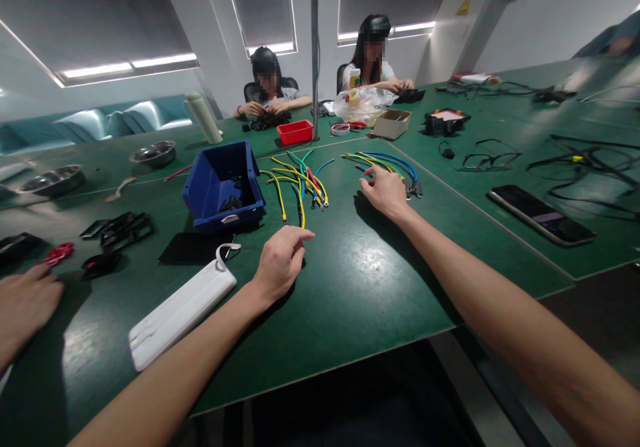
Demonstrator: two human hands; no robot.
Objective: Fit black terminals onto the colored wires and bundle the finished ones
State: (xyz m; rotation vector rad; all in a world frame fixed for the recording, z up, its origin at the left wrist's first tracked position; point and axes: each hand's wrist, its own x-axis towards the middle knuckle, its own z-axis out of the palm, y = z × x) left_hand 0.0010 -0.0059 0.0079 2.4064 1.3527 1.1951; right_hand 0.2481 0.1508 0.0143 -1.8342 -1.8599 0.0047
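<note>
My left hand (280, 260) rests on the green table (360, 280) with its fingers curled loosely, holding nothing I can see, just below a spread of yellow, green and blue wires (300, 180). My right hand (385, 190) reaches further out and touches a second bundle of coloured wires (387, 162), fingers bent over their near ends. A blue plastic bin (223, 183) with dark parts inside stands left of the wires. A white power bank (180, 313) lies beside my left forearm.
Another person's hand (25, 303) lies at the left edge near black and red parts (117, 227). A phone (543, 215), glasses (490, 160) and black cables (585, 163) lie right. Two people sit at the far side behind a red tray (295, 131) and a pole (315, 53).
</note>
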